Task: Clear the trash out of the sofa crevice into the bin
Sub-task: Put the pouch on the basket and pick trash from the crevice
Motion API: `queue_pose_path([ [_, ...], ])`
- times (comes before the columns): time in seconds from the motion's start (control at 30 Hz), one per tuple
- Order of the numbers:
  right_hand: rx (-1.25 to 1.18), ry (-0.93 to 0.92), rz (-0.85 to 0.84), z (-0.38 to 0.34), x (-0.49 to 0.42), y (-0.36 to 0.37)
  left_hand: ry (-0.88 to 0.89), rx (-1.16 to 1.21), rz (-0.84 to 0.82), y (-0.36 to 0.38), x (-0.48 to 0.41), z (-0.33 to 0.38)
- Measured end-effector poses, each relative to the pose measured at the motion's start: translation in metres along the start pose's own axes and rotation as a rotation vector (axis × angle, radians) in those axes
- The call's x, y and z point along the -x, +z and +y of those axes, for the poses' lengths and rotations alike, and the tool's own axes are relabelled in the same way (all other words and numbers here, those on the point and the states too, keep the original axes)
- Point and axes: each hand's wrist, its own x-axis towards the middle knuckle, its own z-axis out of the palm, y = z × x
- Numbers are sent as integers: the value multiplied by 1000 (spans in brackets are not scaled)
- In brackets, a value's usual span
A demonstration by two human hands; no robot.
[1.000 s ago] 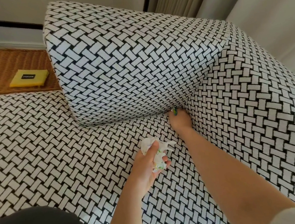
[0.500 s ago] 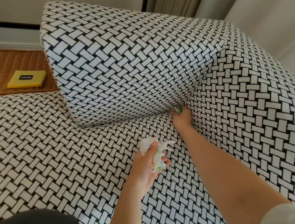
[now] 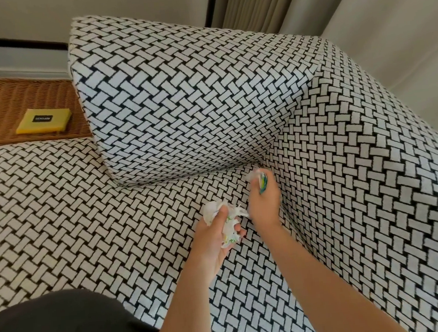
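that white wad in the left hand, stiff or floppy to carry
The white wad is probably soft and light: it sits crumpled within the left hand. Loose tails poke out of the grip, so bits may flop or slip free.

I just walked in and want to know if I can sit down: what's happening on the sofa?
A person is picking trash out of the patterned sofa. Their left hand grips a wad of crumpled white paper above the seat. Their right hand pinches a small green-and-blue wrapper just in front of the corner crevice below the back cushion. No bin is in view; both pieces are in hand.
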Motion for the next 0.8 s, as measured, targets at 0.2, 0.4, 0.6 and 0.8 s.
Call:
queue_pose_path([
  [0.2,-30,201,-189,-3,47,-33,52,-46,115,-5,26,-4],
  [0.4,168,165,-140,9,58,-47,70,-117,253,-15,46,-9],
  [0.6,272,218,-50,18,47,-56,40,-178,287,-15,60,-12],
  [0.8,420,290,46,18,16,-64,34,-174,303,-19,60,-15],
])
